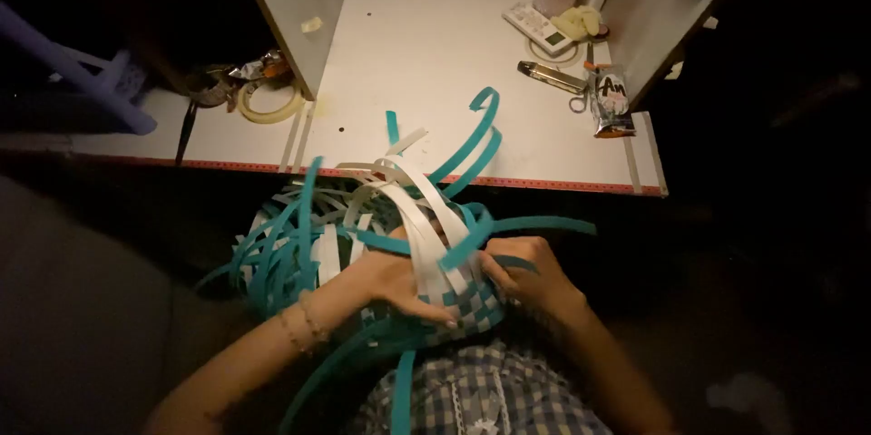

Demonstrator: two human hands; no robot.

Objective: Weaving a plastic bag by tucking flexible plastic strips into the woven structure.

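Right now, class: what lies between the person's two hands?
In the head view, the checkered teal-and-white woven piece and its loose white strips lie between the left hand and the right hand.

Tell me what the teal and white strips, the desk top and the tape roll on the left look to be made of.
Teal strips: likely plastic strapping; they hold springy curves and look smooth.
White strips: seemingly the same plastic band, flat and slightly glossy.
Desk top: probably laminated board, matte white with a thin edge.
Tape roll: looks like clear or yellowish adhesive tape, translucent ring.
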